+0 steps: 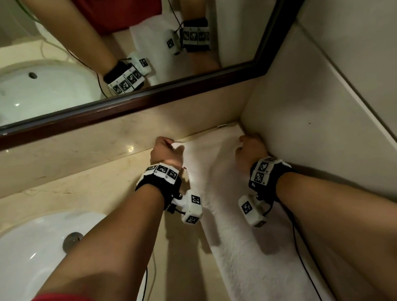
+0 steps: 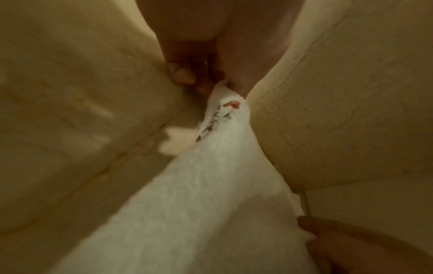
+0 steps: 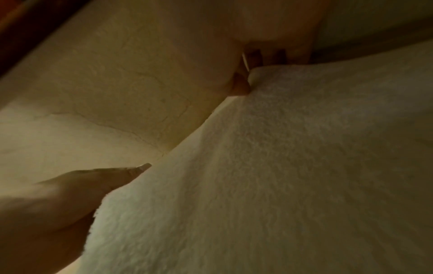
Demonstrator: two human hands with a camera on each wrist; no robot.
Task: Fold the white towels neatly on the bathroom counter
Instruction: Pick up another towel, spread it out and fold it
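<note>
The long white terry towel (image 1: 249,244) lies flat on the beige marble table (image 1: 72,190), its far edge against the backsplash. The left hand (image 1: 165,152) pinches the far left corner; the right hand (image 1: 251,152) curls its grip round the far right corner (by the side wall). Unequal pull between the two grips could skew the fold; a loose pinch could drop a corner.
</note>
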